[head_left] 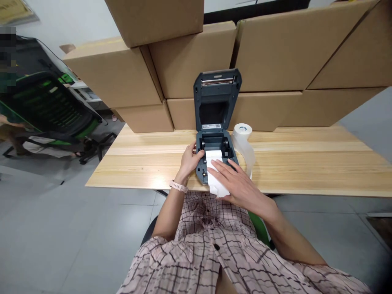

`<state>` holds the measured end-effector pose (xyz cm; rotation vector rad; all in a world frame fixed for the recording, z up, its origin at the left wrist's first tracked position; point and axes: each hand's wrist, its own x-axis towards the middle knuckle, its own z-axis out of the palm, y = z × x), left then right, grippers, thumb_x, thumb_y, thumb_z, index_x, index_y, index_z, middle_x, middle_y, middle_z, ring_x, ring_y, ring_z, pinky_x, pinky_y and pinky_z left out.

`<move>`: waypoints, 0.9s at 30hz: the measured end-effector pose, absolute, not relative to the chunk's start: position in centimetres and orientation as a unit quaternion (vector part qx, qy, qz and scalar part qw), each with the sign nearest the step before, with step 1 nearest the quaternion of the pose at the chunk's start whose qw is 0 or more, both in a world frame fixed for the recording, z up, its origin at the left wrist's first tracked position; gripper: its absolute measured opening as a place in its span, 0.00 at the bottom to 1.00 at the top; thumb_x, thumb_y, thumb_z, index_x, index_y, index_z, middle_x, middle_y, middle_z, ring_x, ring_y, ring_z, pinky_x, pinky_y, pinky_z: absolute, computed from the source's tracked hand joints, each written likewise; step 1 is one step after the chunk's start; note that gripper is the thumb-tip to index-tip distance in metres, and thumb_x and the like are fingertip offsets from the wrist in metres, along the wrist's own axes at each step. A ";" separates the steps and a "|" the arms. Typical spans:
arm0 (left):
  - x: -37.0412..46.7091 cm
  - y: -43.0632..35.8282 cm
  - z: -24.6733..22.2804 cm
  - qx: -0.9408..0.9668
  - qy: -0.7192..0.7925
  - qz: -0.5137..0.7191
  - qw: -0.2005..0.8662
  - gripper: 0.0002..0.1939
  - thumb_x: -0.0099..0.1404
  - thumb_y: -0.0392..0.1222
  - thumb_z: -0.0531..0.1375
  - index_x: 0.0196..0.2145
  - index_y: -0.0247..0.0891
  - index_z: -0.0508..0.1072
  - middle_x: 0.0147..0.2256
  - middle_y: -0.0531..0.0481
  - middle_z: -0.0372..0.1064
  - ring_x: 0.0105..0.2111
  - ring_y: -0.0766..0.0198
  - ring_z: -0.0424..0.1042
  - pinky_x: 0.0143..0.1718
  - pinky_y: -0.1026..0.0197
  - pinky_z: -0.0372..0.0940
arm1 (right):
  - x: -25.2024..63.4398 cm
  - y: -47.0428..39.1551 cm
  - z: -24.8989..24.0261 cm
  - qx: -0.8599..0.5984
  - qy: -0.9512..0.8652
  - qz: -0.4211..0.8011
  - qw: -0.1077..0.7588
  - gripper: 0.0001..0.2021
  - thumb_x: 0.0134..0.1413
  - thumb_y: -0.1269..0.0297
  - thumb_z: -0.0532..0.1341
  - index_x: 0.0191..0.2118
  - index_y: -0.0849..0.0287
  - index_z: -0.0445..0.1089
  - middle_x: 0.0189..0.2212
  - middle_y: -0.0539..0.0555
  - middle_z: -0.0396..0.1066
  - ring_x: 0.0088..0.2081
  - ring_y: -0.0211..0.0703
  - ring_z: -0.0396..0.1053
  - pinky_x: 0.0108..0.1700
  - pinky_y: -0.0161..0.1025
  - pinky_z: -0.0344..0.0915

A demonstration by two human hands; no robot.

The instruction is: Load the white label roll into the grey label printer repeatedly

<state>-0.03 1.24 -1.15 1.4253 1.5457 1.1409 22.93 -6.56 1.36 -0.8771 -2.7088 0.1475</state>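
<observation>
White paper strip (214,154) across an open label printer (214,134)

Printer stands mid-frame, lid (218,92) up, not yet shut; the strip overhangs its front. Left hand (189,160), thumb spread, braces its frame-left side; right hand (235,180) rests on the strip, pinch unclear. Cartons (275,53) wall the back; paper roll (243,133) just beside; tabletop (306,159) stretches frame-right.
</observation>
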 end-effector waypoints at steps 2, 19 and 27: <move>0.0 1.2 -1.2 0.554 0.599 0.446 0.367 0.33 0.65 0.44 0.63 0.66 0.33 0.73 0.56 0.36 0.77 0.45 0.55 0.77 0.50 0.54 0.72 | 22.7 -6.7 1.4 -0.311 -0.937 0.047 0.153 0.45 0.65 0.59 0.71 0.79 0.54 0.49 0.78 0.66 0.55 0.78 0.61 0.54 0.78 0.68 0.53; 0.2 -0.3 -0.6 0.535 0.597 0.463 0.378 0.33 0.69 0.52 0.67 0.67 0.41 0.71 0.66 0.37 0.72 0.60 0.48 0.75 0.58 0.49 0.72 | 23.0 -6.3 0.8 -0.314 -0.931 0.067 0.175 0.35 0.70 0.58 0.65 0.77 0.51 0.56 0.77 0.64 0.58 0.77 0.61 0.59 0.77 0.70 0.53; 1.5 -9.5 0.0 0.694 0.489 0.467 0.247 0.17 0.78 0.50 0.59 0.61 0.53 0.77 0.69 0.45 0.70 0.74 0.50 0.60 0.74 0.34 0.57 | 26.8 -4.1 5.2 -0.249 -0.899 0.207 0.294 0.26 0.73 0.40 0.60 0.68 0.43 0.71 0.68 0.54 0.74 0.69 0.54 0.71 0.74 0.65 0.63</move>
